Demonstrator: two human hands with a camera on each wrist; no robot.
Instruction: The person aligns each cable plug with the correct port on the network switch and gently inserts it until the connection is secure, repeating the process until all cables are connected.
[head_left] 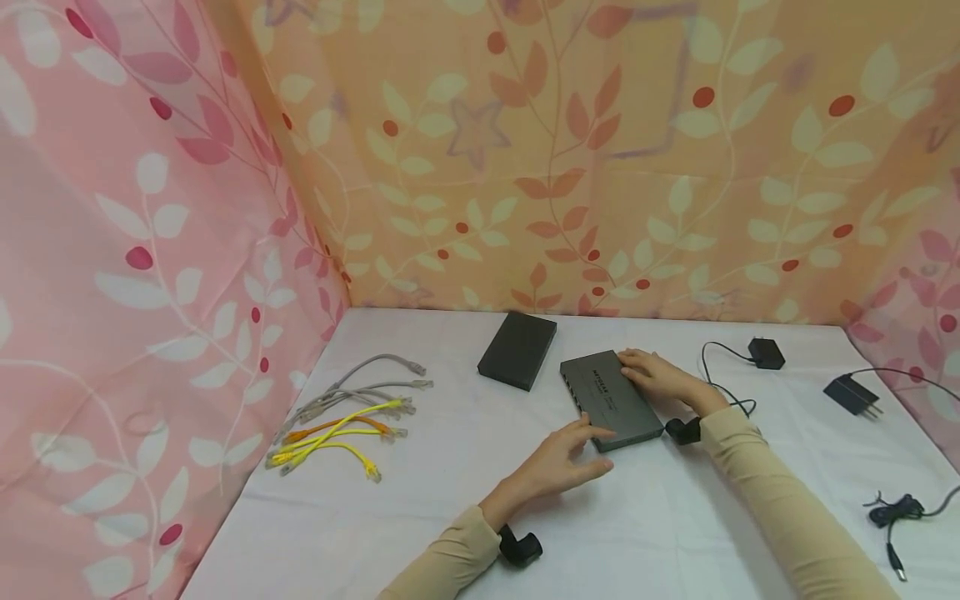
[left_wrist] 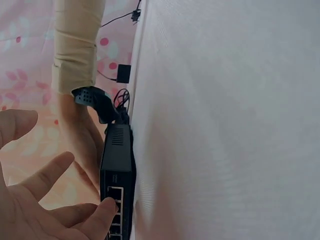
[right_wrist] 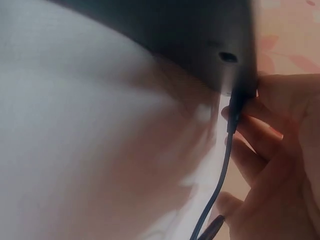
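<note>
A dark grey network switch (head_left: 611,400) lies flat on the table, its row of ports (left_wrist: 116,207) toward the left. My left hand (head_left: 558,458) has its fingers spread, a fingertip right at the ports and the thumb apart from the box. At the switch's far right corner is my right hand (head_left: 660,377). Its fingers curl round a thin black power plug (right_wrist: 234,112), which sits at the switch's back edge with its cord (right_wrist: 220,180) trailing down. A small slot (right_wrist: 228,57) shows in that same edge.
Behind the switch lies a black box (head_left: 517,350). Several grey (head_left: 360,392), yellow (head_left: 337,446) and orange network cables lie on the left. Two black power adapters (head_left: 767,353) and a coiled black cord (head_left: 896,510) are on the right. Patterned cloth walls (head_left: 450,167) enclose the table.
</note>
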